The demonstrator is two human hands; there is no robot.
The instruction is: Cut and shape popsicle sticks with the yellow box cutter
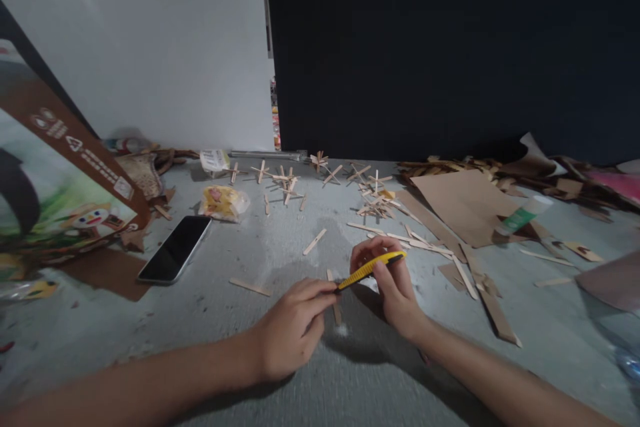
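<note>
A yellow utility knife (369, 269) with black parts is gripped by my right hand (395, 287), its fingers wrapped around the handle. The knife's front end points down and left, meeting the fingertips of my left hand (295, 327). Those fingers are pressed together over the middle of a wooden craft stick (337, 315), which shows above and below them. The exact contact of blade, fingertips and stick is hidden. One loose stick (314, 241) lies just beyond my hands, and another stick (250, 287) lies to the left.
Several crossed-stick pieces (287, 180) stand towards the back. More sticks (420, 243) and cardboard (450, 203) lie at right, with a green-and-white glue stick (525, 215). On the left are a phone (176, 249), a yellow packet (223, 203) and a large printed bag (75, 167).
</note>
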